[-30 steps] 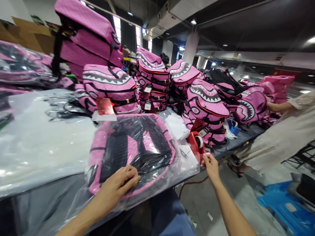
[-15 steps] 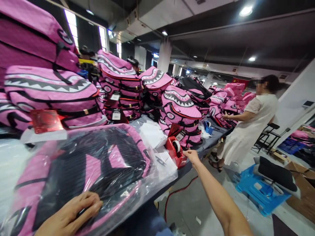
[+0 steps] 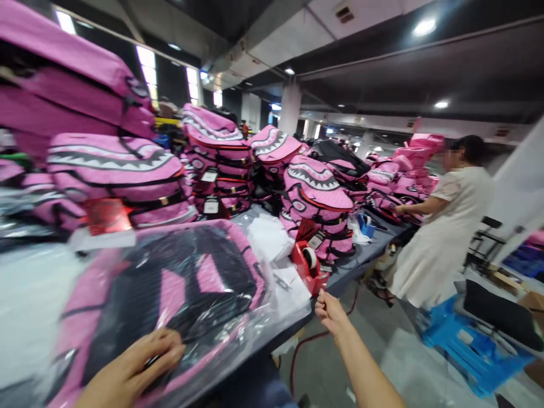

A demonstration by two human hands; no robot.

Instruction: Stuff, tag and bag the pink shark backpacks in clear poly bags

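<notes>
Here's the right hand (image 3: 330, 313), thumb and fingertips pressed together just off the front of the red tape dispenser (image 3: 301, 262); whether a strip of tape sits between them, I can't tell. Over to the left hand (image 3: 138, 362): palm down, fingers loosely bent, thumb apart, resting on the pink-and-black backpack (image 3: 127, 289) in clear plastic. That bag lies along the near edge of the table (image 3: 355, 262), with the dispenser close to that same edge and white papers (image 3: 268, 237) between. Right of the edge, there's open floor (image 3: 325, 362) around the right forearm, up to a blue stool (image 3: 467, 345). Behind the wrapped bag, stacked shark-mouth backpacks (image 3: 219, 156) crowd in, leaving little room; their white labels (image 3: 211, 206) are too small to read. Farther along, a person in a pale dress (image 3: 446, 232) reaches toward more pink bags.
</notes>
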